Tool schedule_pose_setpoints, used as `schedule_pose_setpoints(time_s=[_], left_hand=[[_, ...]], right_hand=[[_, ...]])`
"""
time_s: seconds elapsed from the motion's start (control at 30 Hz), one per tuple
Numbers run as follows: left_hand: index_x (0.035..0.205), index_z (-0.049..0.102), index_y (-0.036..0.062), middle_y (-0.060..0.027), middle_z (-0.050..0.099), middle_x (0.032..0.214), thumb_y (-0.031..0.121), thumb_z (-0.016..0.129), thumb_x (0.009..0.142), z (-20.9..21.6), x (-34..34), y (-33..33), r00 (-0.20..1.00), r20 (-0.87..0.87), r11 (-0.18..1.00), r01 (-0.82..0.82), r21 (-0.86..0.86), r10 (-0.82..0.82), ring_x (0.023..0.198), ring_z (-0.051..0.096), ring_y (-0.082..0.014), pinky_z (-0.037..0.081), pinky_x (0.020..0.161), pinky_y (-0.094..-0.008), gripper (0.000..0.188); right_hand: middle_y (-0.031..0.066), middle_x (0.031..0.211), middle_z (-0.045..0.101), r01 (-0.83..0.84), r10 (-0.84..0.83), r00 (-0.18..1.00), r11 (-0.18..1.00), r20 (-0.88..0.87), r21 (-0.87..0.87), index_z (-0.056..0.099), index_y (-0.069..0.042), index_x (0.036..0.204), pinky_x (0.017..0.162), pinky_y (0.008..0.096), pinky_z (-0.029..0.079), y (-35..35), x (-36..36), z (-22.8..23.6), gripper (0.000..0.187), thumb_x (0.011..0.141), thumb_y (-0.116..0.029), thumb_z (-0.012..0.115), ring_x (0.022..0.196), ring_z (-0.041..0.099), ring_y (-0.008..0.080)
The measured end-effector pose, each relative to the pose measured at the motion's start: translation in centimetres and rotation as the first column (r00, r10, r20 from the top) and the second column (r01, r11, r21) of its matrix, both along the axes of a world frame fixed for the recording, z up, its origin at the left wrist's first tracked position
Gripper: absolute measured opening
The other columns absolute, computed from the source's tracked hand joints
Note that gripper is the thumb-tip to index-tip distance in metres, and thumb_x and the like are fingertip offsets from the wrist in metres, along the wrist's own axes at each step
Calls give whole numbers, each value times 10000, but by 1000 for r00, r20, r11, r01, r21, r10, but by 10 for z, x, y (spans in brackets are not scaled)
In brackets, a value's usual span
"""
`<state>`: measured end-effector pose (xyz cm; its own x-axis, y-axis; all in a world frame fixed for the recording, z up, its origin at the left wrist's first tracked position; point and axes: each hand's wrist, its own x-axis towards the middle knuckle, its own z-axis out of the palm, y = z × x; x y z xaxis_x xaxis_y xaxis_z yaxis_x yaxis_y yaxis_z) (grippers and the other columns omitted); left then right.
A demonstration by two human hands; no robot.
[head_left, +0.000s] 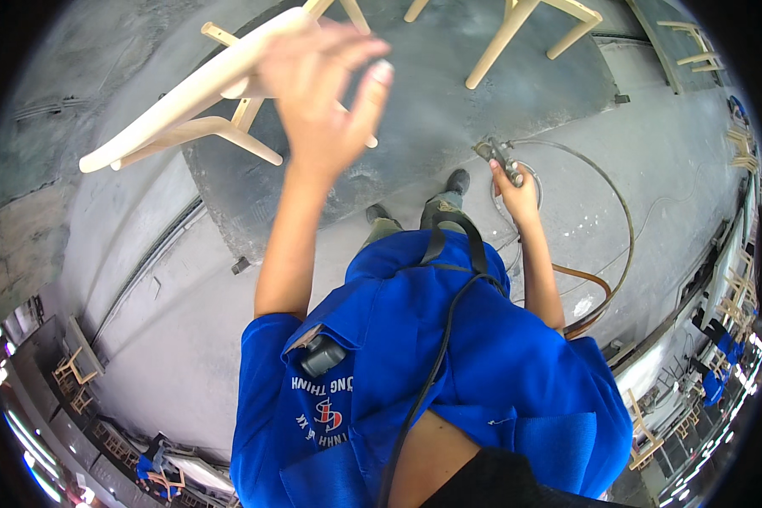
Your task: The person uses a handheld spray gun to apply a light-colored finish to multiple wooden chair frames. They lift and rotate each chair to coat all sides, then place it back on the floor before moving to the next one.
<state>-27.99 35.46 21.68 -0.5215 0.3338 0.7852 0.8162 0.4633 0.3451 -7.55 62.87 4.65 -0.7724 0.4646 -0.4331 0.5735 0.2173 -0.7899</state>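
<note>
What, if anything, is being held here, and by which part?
The right grip holds a spray gun by its near end. The blurred left grip overlaps a wooden chair frame; whether it holds that cannot be told.

Even, bright light falls over the grey floor with mostly soft shadows, while strip lights glare white near the lower rim, the left hand is smeared by motion blur, and the fisheye bends straight edges toward a black, softly fading border.
</note>
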Motion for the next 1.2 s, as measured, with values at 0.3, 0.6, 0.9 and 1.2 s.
schedule_pose_setpoints(time_s=[0.3, 0.6, 0.9, 1.2], left_hand=[[1137, 709, 80, -81, 668, 1162, 245, 724, 867, -106, 119, 119, 652, 454, 718, 695, -38, -608, 1157, 595, -282, 435, 1045, -433, 318], [1017, 676, 89, -55, 659, 1076, 174, 683, 880, -111, 113, 129, 578, 453, 545, 810, -217, -679, 1043, 604, -254, 465, 944, -414, 161], [1052, 645, 65, -80, 656, 1116, 146, 708, 861, -126, 110, 135, 554, 320, 573, 819, -43, -768, 1064, 618, -287, 494, 968, -432, 217], [1169, 692, 130, -87, 656, 1206, 252, 768, 830, -109, 101, 84, 829, 364, 865, 490, -109, -424, 1107, 627, -304, 476, 975, -443, 367]], right_hand=[[114, 1116, 693, -66, 41, 991, 978, -125, -198, 615, 22, 1249, 903, 344, 507, -5, 43, 21, 413, 848, -79, 625, 1039, 631, 194], [108, 1011, 697, -185, 155, 969, 972, -194, -148, 645, 32, 1133, 864, 330, 508, -2, 45, 25, 331, 820, -74, 660, 961, 627, 161], [96, 993, 705, -133, 91, 972, 973, -218, -187, 655, 32, 1115, 830, 319, 518, -5, 43, 19, 311, 833, -98, 669, 936, 642, 162], [36, 740, 635, 249, -295, 951, 906, -89, -344, 656, -32, 1067, 434, 227, 340, 14, 32, 9, 777, 997, -732, 325, 597, 579, 106]])
